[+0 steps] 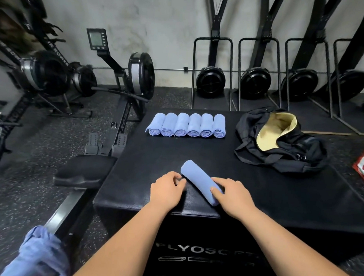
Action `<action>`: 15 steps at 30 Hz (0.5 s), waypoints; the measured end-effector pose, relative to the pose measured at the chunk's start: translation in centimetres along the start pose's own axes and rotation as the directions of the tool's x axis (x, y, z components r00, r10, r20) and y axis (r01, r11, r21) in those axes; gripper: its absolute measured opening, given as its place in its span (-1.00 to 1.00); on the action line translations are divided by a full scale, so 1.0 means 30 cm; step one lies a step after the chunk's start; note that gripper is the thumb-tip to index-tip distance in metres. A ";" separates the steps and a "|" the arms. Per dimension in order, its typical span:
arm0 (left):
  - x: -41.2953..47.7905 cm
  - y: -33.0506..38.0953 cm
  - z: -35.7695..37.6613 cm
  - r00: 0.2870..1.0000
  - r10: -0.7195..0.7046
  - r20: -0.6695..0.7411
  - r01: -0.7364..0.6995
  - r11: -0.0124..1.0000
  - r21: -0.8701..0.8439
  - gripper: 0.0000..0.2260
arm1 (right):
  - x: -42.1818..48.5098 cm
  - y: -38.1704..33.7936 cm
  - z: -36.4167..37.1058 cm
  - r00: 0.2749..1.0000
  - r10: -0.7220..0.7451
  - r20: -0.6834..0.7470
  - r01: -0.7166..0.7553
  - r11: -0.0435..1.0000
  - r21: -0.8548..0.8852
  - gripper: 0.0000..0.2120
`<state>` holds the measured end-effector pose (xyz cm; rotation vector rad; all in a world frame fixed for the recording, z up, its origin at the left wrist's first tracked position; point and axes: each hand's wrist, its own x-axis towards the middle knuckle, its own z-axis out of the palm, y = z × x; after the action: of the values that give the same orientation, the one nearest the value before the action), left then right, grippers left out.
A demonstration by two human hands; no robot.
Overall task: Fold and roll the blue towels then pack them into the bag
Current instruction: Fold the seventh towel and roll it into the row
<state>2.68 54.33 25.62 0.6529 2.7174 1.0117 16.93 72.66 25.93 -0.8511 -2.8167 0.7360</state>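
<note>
Currently: right hand (230, 195) grips the near end of a rolled light-blue cloth towel (196, 179), thumb over the top, fingers (224, 181) wrapped round its far side. The roll lies diagonally on the black padded box used as table (176, 154), its free end pointing away and left of those fingers. Left hand (168, 189) sits just left of the roll, fingers curled, tips at the roll's edge; cannot tell whether they pinch cloth or only touch it. Well beyond both sets of fingers, a row of six rolled light-blue towels (186, 125) lies side by side, touching, spiral ends facing the person. Beyond and right of the right-hand fingers: black fabric duffel bag (263, 159), slumped, mouth open, pale yellow lining showing. Behind and left of the left-hand fingers, off the table, a loose heap of blue towels (38, 254). Black rowing machines (138, 74) stand on the floor past the table.
</note>
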 end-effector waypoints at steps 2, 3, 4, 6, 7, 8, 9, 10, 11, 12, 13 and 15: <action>-0.010 0.011 -0.007 0.996 -0.033 0.086 0.043 0.993 -0.110 -0.66 | -0.006 -0.056 0.013 0.999 0.016 0.030 -0.015 1.000 -0.027 -0.57; -0.014 0.018 -0.011 0.991 -0.042 0.128 0.062 0.985 -0.158 -0.61 | -0.013 -0.084 0.019 0.999 0.028 0.036 -0.027 1.000 -0.016 -0.56; -0.017 0.026 -0.018 0.986 -0.049 0.162 0.080 0.978 -0.193 -0.57 | -0.020 -0.110 0.025 0.998 0.040 0.040 -0.041 0.999 0.007 -0.57; -0.017 0.033 -0.029 0.977 -0.049 0.205 0.101 0.962 -0.253 -0.53 | -0.034 -0.149 0.042 0.997 0.054 0.048 -0.056 0.997 0.044 -0.59; -0.017 0.033 -0.032 0.975 -0.045 0.218 0.108 0.951 -0.288 -0.49 | -0.040 -0.163 0.052 0.997 0.048 0.057 -0.051 0.997 0.055 -0.59; -0.017 0.029 -0.033 0.972 -0.044 0.231 0.119 0.939 -0.324 -0.43 | -0.048 -0.172 0.061 0.997 0.036 0.062 -0.040 0.997 0.064 -0.60; -0.020 0.023 -0.036 0.970 -0.044 0.239 0.129 0.928 -0.351 -0.37 | -0.052 -0.180 0.072 0.998 0.022 0.066 -0.026 0.997 0.071 -0.60; -0.025 0.015 -0.040 0.971 -0.039 0.235 0.126 0.921 -0.368 -0.30 | -0.057 -0.188 0.082 0.998 0.007 0.069 -0.013 0.997 0.078 -0.60; -0.029 0.010 -0.041 0.974 -0.033 0.223 0.116 0.920 -0.375 -0.25 | -0.060 -0.190 0.088 0.998 -0.004 0.070 -0.003 0.996 0.091 -0.61; -0.035 0.007 -0.046 0.979 -0.023 0.204 0.101 0.919 -0.382 -0.21 | -0.063 -0.191 0.095 0.997 -0.017 0.072 0.008 0.993 0.115 -0.61; -0.040 0.004 -0.051 0.983 -0.013 0.185 0.085 0.918 -0.388 -0.19 | -0.064 -0.190 0.103 0.997 -0.030 0.075 0.019 0.989 0.148 -0.62; -0.047 -0.002 -0.068 0.986 0.011 0.165 0.058 0.911 -0.409 -0.19 | -0.069 -0.191 0.118 0.995 -0.061 0.077 0.043 0.975 0.217 -0.64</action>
<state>3.29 52.47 27.13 0.5910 2.2586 1.4021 14.99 65.91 25.66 -0.7246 -2.7504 1.0678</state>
